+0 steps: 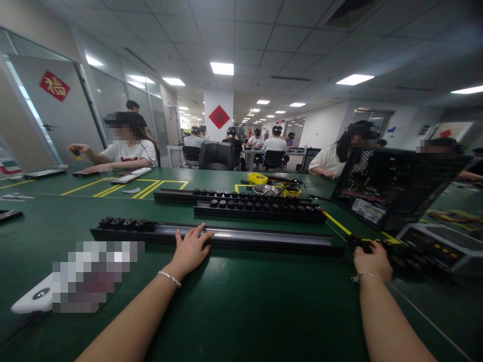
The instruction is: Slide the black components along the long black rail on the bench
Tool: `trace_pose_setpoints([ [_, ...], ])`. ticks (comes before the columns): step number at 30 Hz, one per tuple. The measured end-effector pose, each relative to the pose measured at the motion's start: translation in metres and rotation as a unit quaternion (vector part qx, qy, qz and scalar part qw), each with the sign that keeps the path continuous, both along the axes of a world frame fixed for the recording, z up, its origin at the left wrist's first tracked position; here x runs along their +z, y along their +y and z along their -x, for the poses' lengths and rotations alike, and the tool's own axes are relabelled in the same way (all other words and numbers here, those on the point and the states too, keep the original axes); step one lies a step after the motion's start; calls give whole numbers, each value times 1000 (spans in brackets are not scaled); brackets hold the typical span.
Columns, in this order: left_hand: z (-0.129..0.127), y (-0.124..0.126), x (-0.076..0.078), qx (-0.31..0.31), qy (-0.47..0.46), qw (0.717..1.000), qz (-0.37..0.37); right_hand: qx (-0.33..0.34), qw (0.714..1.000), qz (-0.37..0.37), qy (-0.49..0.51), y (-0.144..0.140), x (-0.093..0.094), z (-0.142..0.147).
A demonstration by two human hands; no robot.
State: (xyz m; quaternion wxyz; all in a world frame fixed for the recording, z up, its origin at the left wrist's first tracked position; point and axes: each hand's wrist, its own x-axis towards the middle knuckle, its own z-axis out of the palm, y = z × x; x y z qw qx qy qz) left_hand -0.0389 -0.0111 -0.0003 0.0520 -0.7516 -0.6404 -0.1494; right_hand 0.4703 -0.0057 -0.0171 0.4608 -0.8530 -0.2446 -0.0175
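A long black channel rail lies across the green table in front of me, with several small black round parts set in a row at its left end. Fingers spread, my left hand rests on the rail's near edge, left of its middle. My right hand is beyond the rail's right end, its fingers curled at a small black part. A dark pile of similar parts lies to the right of that hand, blurred and partly hidden.
Two more rails, one filled row and one behind it, lie farther back. Yellow trays and a metal dish stand beyond. An open computer case rises at right. A white device lies at left. Co-workers sit around the table.
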Motion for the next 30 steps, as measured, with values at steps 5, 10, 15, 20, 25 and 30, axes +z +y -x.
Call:
trace_pose_setpoints([
  [5,-1,-1,1,4,2,1000,0,-1,996,90,0,-6,11,-10],
  [10,-2,-2,3,6,5,1000,4,-13,991,121,-57,-11,11,-11],
  [15,-2,-2,3,4,-2,1000,8,-71,989,129,-20,-17,5,-16],
  [20,0,-1,0,0,-21,1000,-10,-141,988,57,-23,-21,8,-4],
  [25,27,8,6,132,-48,985,-103,-34,969,-81,-231,-19,20,35],
  [30,76,16,8,291,-101,946,-105,136,930,1,-341,0,22,72],
])
